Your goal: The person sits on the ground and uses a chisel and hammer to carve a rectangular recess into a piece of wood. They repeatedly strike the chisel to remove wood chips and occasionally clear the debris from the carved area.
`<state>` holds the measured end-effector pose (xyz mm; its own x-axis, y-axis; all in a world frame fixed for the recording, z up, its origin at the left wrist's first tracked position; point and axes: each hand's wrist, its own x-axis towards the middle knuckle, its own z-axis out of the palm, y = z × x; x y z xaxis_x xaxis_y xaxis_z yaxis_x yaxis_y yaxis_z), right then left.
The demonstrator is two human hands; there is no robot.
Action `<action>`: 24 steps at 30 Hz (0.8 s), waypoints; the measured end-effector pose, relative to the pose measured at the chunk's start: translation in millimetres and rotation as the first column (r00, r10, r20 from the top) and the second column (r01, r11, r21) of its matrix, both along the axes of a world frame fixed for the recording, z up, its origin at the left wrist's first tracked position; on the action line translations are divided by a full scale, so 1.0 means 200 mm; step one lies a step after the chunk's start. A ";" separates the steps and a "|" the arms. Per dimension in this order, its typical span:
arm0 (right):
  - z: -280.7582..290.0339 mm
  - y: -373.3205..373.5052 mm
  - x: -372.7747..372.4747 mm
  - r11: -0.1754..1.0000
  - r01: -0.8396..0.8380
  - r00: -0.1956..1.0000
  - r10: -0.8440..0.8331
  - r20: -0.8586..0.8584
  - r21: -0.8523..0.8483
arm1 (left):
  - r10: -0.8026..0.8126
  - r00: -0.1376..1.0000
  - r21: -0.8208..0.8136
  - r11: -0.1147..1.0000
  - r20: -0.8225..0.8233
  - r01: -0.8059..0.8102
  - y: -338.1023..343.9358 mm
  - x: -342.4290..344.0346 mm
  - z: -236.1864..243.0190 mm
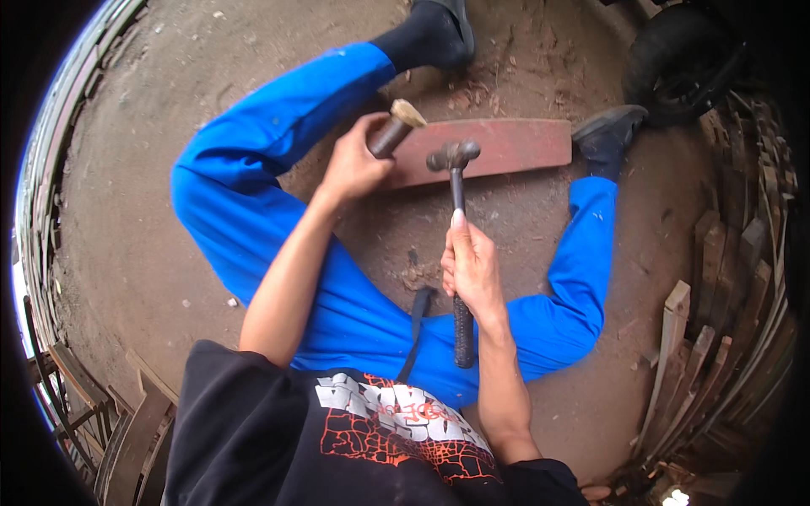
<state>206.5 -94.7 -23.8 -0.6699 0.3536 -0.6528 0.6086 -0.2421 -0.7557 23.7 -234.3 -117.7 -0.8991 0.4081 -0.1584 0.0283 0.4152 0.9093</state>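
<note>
My right hand [474,266] is wrapped round the dark handle of a ball-peen hammer [454,157]. The hammer's metal head points away from me, above a reddish wooden board [506,145]. That board lies on the dirt ground between my feet. In my left hand [354,164], closed, is a short dark cylinder with a pale, worn wooden-looking end [403,116]. It leans over the board's left part, and its lower end is hidden by my fingers. The hammer head and the cylinder are apart.
A black tyre [679,63] stands at the far right, next to my right shoe [609,124]. Upright wooden slats [675,325] line the right side. More wood pieces [139,434] lean at the lower left. My blue-trousered legs [253,169] frame the board.
</note>
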 end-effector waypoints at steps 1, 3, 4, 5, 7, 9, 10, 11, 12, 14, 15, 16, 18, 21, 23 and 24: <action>0.10 -0.02 -0.10 0.999 0.036 0.998 -0.037 -0.046 -0.013 | -0.020 0.997 -0.005 1.000 -0.069 0.020 -0.01 -0.10 -0.02; 0.16 -0.07 -0.11 0.993 0.115 0.974 -0.119 -0.192 -0.032 | 0.005 0.975 0.003 1.000 0.221 -0.006 -0.02 -0.10 0.08; 0.18 -0.08 -0.11 0.987 0.158 0.945 -0.160 -0.285 -0.030 | 0.015 0.976 0.000 1.000 0.218 -0.016 -0.02 -0.10 0.05; 0.18 -0.09 -0.12 0.980 0.196 0.906 -0.194 -0.377 -0.032 | 0.039 0.955 0.094 0.993 0.294 -0.070 -0.03 -0.08 0.03; -0.07 -0.11 -0.07 0.934 0.207 0.837 -0.015 -0.546 0.290 | 0.042 0.913 0.278 0.946 0.406 -0.167 -0.03 -0.09 0.04; -0.18 -0.12 -0.11 0.761 -0.036 0.962 0.203 -0.184 0.648 | 0.063 0.871 0.369 0.889 0.488 -0.271 -0.05 -0.10 0.02; -0.21 -0.09 -0.13 0.753 -0.247 0.956 0.293 0.025 0.609 | 0.082 0.856 0.357 0.886 0.510 -0.297 -0.06 -0.09 0.01; -0.22 -0.07 -0.13 0.838 -0.193 0.975 0.220 0.007 0.510 | 0.100 0.840 0.343 0.882 0.533 -0.323 -0.05 -0.09 0.01; -0.16 -0.09 -0.13 0.908 -0.141 0.989 0.151 0.005 0.395 | 0.124 0.867 0.315 0.899 0.483 -0.304 -0.05 -0.10 0.00; 0.01 -0.13 -0.17 0.993 0.077 0.995 -0.071 -0.077 0.086 | 0.156 0.905 0.249 0.930 0.396 -0.270 -0.01 -0.06 0.02; 0.01 -0.14 -0.16 0.987 0.123 0.971 -0.097 -0.218 0.106 | 0.156 0.907 0.270 0.923 0.391 -0.275 -0.01 -0.09 0.02; 0.01 -0.15 -0.15 0.978 0.171 0.927 -0.119 -0.357 0.119 | 0.174 0.905 0.244 0.928 0.389 -0.283 0.00 -0.07 0.05; -0.10 -0.17 -0.14 0.928 0.308 0.791 -0.129 -0.598 0.207 | 0.189 0.896 0.214 0.932 0.402 -0.292 0.00 -0.05 0.06; -0.30 -0.09 -0.13 0.686 -0.167 0.957 0.286 -0.052 0.708 | 0.184 0.887 0.210 0.932 0.424 -0.294 0.02 -0.09 0.05; -0.34 -0.03 -0.10 0.758 -0.196 0.971 0.241 0.012 0.622 | 0.181 0.884 0.190 0.939 0.431 -0.285 0.04 -0.10 0.07; -0.31 -0.05 -0.10 0.778 -0.207 0.972 0.232 0.035 0.593 | 0.193 0.916 0.187 0.944 0.351 -0.271 0.03 -0.09 0.05</action>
<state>186.2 -103.8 -85.5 -0.7966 0.5006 -0.3388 0.5581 0.3939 -0.7303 5.8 -228.2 -108.1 -0.8874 0.2539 -0.3847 -0.3553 0.1549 0.9218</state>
